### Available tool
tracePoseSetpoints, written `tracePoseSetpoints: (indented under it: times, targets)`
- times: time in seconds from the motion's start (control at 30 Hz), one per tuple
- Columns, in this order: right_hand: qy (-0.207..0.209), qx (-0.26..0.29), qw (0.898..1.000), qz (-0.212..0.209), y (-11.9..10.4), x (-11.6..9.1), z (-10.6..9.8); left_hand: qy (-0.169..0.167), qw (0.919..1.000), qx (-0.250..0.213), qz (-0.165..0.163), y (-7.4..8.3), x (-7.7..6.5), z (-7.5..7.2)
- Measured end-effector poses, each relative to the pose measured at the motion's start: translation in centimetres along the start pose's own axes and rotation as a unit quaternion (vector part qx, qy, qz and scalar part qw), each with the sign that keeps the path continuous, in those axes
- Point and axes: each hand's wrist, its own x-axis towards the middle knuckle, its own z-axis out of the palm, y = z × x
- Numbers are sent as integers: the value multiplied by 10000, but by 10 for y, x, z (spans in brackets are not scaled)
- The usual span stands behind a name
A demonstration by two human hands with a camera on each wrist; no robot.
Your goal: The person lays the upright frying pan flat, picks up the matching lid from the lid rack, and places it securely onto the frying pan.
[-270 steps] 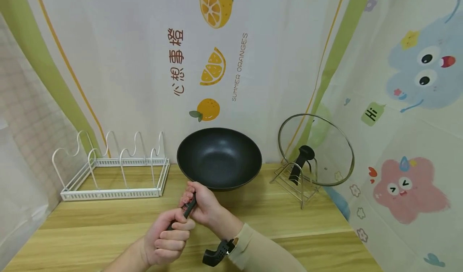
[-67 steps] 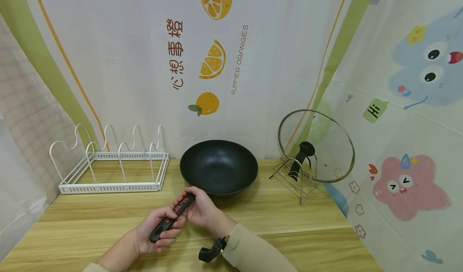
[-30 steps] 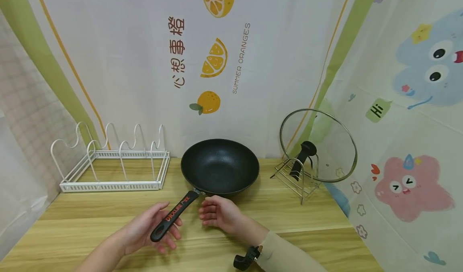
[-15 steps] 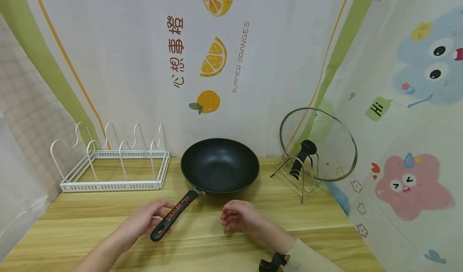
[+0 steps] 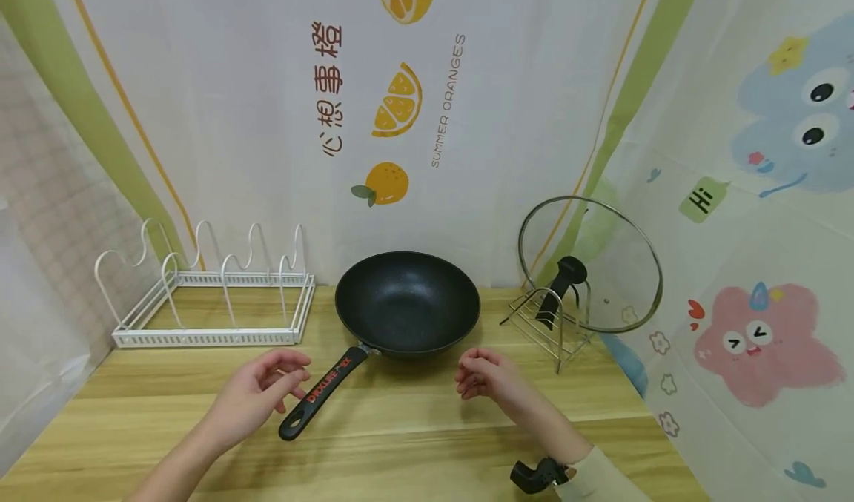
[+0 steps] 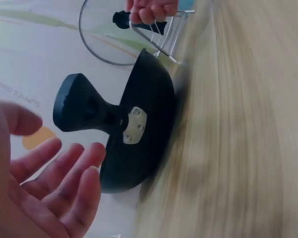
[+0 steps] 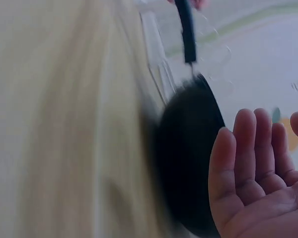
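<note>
A black wok [image 5: 407,305] stands on the wooden table, its handle [image 5: 323,391] with red lettering pointing toward the front left. Just left of that handle is my left hand [image 5: 256,391], fingers loosely bent and holding nothing. The left wrist view shows the same hand [image 6: 54,183] apart from the wok [image 6: 139,129]. My right hand [image 5: 490,380] hovers at the wok's front right, relaxed and holding nothing. In the right wrist view its fingers [image 7: 246,148] extend beside the wok's dark side [image 7: 188,158].
A white rack [image 5: 207,337] with wire loops stands at the back left. To the right, a glass lid [image 5: 657,287] with a black knob handle [image 5: 560,291] leans in a small wire stand [image 5: 559,346]. Printed curtains [image 5: 233,116] hang behind and to the right.
Both hands held the wok's handle earlier. They have let go and moved apart, the left hand to the left and the right hand to the right. The wok now rests on the table.
</note>
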Motion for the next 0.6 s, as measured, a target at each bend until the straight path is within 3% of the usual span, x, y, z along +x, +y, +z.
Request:
tracePoseSetpoints:
  times: [0.17, 0.27, 0.43, 0.6]
  targets:
    - [693, -58, 9972, -265, -5, 2, -24, -332, 9971, 375, 570, 2, -1, 2]
    - [1095, -180, 9934, -299, -6, 6, -37, -664, 9946, 438, 666, 3, 1, 4]
    - [1581, -579, 9853, -279, -9, 18, -52, -1353, 9903, 262, 186, 3, 4, 7]
    - [1869, -1189, 9745, -362, -11, 39, -65, -1814, 9832, -99, -187, 2, 7, 9]
